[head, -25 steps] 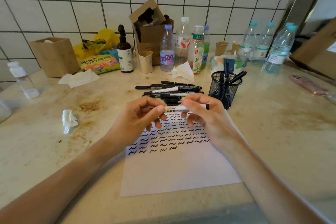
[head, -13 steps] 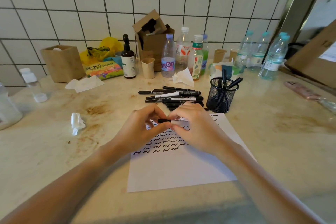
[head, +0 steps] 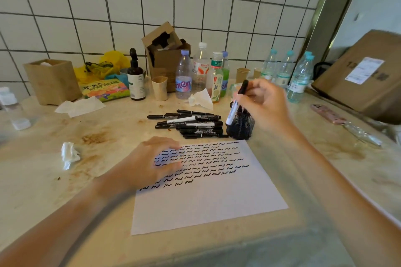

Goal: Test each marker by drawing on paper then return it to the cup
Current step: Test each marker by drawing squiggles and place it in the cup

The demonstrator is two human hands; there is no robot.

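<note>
Right hand (head: 264,106) grip pinching black-capped white marker (head: 235,104) just above black mesh cup (head: 242,125); left hand (head: 149,162) released, flat on squiggle-marked white paper (head: 206,191).

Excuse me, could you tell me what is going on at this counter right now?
A person is testing markers. Their right hand holds a black-and-white marker upright, its lower end at the black mesh pen cup, apparently putting it in. Their left hand rests on the white sheet of paper, which is covered in rows of black squiggles. A pile of black markers lies on the beige stone counter beside the cup.
</note>
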